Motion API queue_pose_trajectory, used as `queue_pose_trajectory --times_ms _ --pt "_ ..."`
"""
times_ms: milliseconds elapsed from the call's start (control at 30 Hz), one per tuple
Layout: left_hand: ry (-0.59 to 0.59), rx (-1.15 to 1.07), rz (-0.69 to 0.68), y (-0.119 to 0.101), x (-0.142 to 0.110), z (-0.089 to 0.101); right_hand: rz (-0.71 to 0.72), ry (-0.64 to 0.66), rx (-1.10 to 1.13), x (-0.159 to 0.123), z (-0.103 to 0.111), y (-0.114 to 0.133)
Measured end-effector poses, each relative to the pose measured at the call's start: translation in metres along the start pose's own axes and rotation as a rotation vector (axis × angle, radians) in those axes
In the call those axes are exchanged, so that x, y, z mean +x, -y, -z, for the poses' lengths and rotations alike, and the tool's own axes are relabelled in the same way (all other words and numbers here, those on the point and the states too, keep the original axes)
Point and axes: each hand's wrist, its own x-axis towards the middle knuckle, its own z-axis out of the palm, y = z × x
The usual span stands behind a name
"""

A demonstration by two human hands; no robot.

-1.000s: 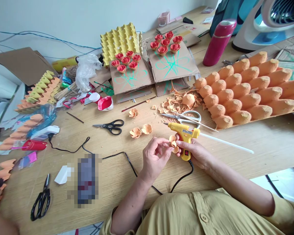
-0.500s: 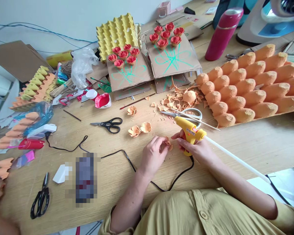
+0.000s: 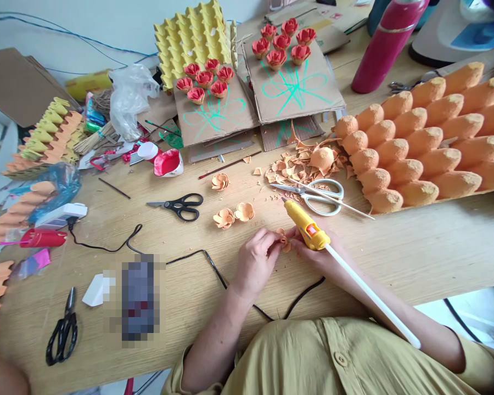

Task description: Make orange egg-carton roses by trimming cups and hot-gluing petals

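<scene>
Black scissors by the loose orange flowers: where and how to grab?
Likely best by the handle loops, pinched from above, coming from the near side. The black scissors lie flat with their blades pointing left, away from the loops. An orange flower sits just right of the loops, making that side tighter.

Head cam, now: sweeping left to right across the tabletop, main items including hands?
Near-left black-handled metal scissors → white angular piece → farther black-handled metal scissors → lone orange petalled flower → left hand → yellow plastic glue gun → large orange bumpy egg tray.
</scene>
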Motion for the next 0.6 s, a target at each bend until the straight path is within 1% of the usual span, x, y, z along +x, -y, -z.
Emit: queue_pose_trajectory --times_ms 233,400,600 --pt "0.009 0.015 -0.013 -0.001 0.0012 0.001 0.041 -0.03 -0.056 0.0023 -0.0048 0.0003" --pt "0.029 -0.042 -0.013 0.0009 0.0018 0.0032 0.071 -0.042 -0.061 0.0034 -0.0056 -0.0007" --pt "-0.031 -0.086 0.008 -0.0019 0.0022 0.005 0.093 -0.044 -0.045 0.0025 -0.0057 -0.0015"
